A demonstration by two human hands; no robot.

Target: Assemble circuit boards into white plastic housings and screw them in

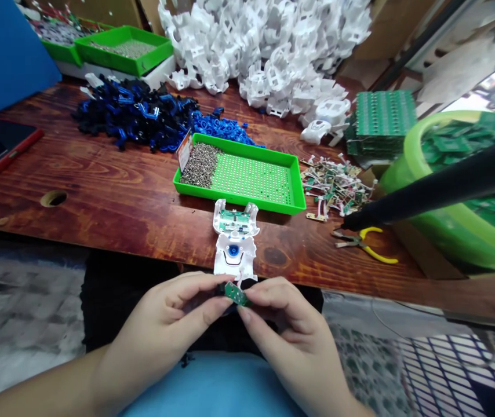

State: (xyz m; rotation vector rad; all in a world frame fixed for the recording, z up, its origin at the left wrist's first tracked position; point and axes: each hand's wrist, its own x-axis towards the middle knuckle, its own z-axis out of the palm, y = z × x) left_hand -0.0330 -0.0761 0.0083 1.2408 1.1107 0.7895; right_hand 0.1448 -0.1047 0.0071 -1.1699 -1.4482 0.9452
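Between my two hands, just off the table's front edge, is a small green circuit board [236,293]. My left hand [173,318] pinches its left end, together with a dark part partly hidden by the fingers. The thumb and index finger of my right hand [288,321] close on the board's right end. Thin wires rise from the board toward a white plastic shell [221,263] with a blue round piece in it, lying at the edge. Behind that sits another white shell half [218,220] with a green board inside.
A green tray [269,204] with screws at its left end stands behind the shells. Wired small boards [338,185] and yellow-handled pliers [373,249] lie right, beside a green tub [412,145]. Blue and black parts [138,113] and white shells [273,52] are heaped behind.
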